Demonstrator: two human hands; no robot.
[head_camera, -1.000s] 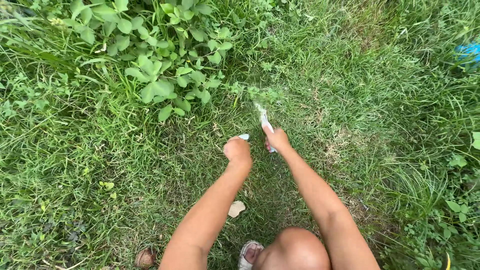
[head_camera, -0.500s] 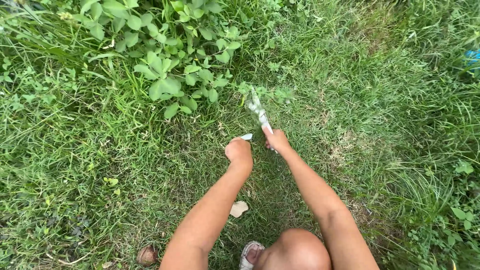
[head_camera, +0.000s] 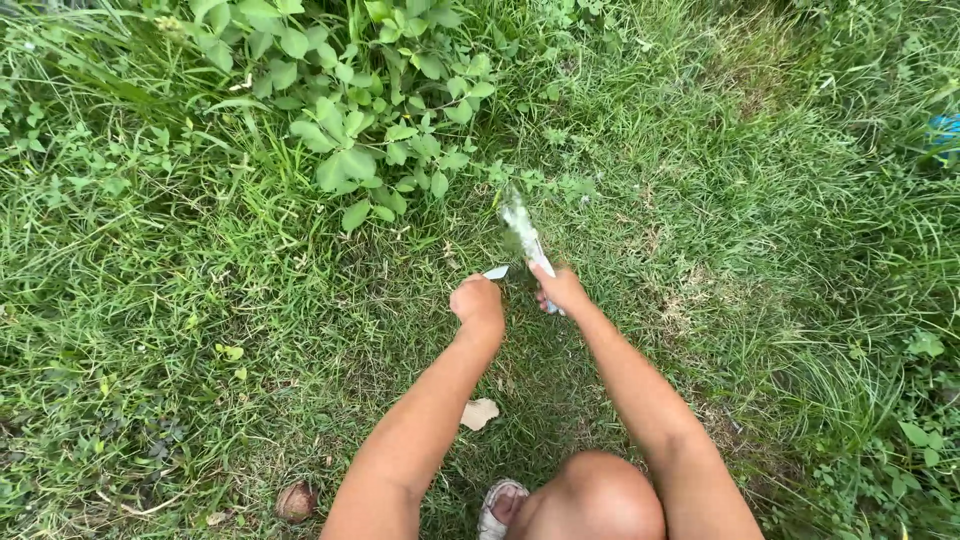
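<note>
Both hands low over grass (head_camera: 250, 300): right hand (head_camera: 562, 290) fisted on shears (head_camera: 528, 240), blurred blade just ahead, left hand (head_camera: 478, 303) fisted on 2nd handle w/ pale tip; tool prob. stiff, light, sharp, so grip handles only.

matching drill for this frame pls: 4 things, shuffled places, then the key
Things:
1 broad-leaf plant
2 pale dry leaf
3 blue object
4 sandal

Places:
A right edge of view
B bottom edge, beside the knee
C top left, beyond the hands
D on the grass between the forearms

Pairs: 1-C, 2-D, 3-A, 4-B
</note>
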